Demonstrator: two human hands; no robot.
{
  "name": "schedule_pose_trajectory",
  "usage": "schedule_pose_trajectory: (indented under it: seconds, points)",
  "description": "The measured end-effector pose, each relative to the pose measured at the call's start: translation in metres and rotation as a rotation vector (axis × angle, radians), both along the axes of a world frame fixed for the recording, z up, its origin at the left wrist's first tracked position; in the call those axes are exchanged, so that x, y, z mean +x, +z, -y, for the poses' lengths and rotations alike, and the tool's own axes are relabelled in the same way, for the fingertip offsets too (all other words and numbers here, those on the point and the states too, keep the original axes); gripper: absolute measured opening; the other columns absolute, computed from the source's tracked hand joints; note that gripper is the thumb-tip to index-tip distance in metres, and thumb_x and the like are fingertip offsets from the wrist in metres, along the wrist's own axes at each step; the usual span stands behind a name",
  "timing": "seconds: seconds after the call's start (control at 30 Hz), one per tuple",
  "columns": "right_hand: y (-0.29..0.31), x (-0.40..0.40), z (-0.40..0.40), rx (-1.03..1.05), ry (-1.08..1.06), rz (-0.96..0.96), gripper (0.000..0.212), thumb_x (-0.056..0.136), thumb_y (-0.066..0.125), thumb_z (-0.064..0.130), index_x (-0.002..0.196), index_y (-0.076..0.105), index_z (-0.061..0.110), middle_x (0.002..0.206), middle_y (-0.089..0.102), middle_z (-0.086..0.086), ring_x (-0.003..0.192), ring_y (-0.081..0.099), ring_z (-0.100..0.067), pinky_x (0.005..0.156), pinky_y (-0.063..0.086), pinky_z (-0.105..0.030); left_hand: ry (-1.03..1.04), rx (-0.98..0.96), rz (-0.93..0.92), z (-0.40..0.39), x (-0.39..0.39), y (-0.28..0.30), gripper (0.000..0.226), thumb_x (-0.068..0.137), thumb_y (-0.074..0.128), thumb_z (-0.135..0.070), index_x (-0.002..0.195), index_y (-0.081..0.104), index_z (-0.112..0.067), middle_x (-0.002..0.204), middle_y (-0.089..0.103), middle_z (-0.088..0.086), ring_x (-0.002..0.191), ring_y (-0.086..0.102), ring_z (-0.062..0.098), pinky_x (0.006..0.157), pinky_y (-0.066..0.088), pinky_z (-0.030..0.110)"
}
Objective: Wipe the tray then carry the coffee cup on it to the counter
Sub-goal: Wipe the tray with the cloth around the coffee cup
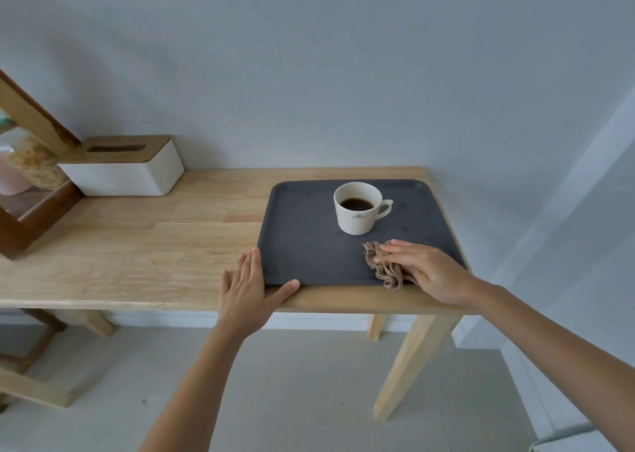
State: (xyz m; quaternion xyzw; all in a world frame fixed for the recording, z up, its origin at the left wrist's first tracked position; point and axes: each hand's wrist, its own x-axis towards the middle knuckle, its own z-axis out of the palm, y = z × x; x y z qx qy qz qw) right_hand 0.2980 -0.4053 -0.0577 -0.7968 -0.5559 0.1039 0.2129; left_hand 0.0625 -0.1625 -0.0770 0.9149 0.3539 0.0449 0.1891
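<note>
Two hands worked at the near edge of the tabletop (137,245). The left hand (245,297) lay flat and released, fingers spread, its thumb against the near left corner of the dark tray (302,245). The right hand (426,273) pressed flat on a crumpled brown cloth (381,269) at the tray's near right part, palm down, not clenched around it. Farther back, the white coffee cup (357,211) stood upright on the tray, holding dark coffee, handle pointing right, near the cloth but apart from it. At the far left sat a white tissue box (130,173) with a wooden lid.
</note>
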Motion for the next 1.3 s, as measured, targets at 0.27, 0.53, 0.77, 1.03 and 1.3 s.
schedule_pose_trajectory:
  seconds: [0.27,0.53,0.77,1.03,1.3]
  points:
    - [0.006,-0.040,-0.049,-0.047,-0.002,0.073,0.045,0.100,0.036,0.016,0.142,0.043,0.026,0.156,0.032,0.005,0.147,0.020,-0.012,0.119,0.021,-0.034,0.031,0.026,0.026,0.005,0.002,-0.002,0.106,0.075,0.023,-0.082,0.152,-0.003,-0.014,0.162,0.005,-0.001,0.149,-0.005,0.015,0.120,-0.003,0.045]
    - [0.000,-0.077,-0.150,-0.126,-0.085,0.152,0.055,0.100,0.026,0.045,0.150,0.025,0.020,0.160,0.019,-0.006,0.149,0.011,-0.023,0.120,0.013,-0.039,0.028,0.020,0.018,0.003,0.002,-0.001,0.108,0.072,0.022,-0.084,0.152,-0.005,-0.016,0.163,0.001,-0.004,0.149,-0.008,0.012,0.120,-0.004,0.043]
    - [-0.002,-0.055,-0.233,-0.127,-0.234,0.174,0.059,0.100,0.025,0.044,0.150,0.024,0.012,0.158,0.021,-0.015,0.148,0.013,-0.029,0.121,0.011,-0.040,0.032,0.012,0.039,0.001,0.001,-0.003,0.106,0.073,0.021,-0.084,0.152,-0.009,-0.018,0.162,-0.003,-0.006,0.148,-0.012,0.010,0.120,-0.007,0.042]
    - [-0.010,-0.021,-0.283,-0.117,-0.452,0.196,0.055,0.100,0.027,0.037,0.147,0.029,0.009,0.155,0.030,-0.015,0.145,0.020,-0.031,0.120,0.013,-0.042,0.042,0.003,0.063,-0.001,0.002,-0.005,0.105,0.075,0.022,-0.083,0.151,-0.011,-0.019,0.162,-0.003,-0.007,0.147,-0.014,0.009,0.120,-0.008,0.041]
    - [-0.013,-0.051,-0.237,-0.080,-0.339,0.208,0.054,0.101,0.028,0.037,0.147,0.028,0.009,0.154,0.030,-0.017,0.143,0.024,-0.033,0.118,0.016,-0.041,0.046,0.056,0.063,0.001,0.003,-0.009,0.107,0.073,0.017,-0.085,0.152,-0.008,-0.018,0.162,-0.001,-0.006,0.148,-0.010,0.011,0.120,-0.005,0.041]
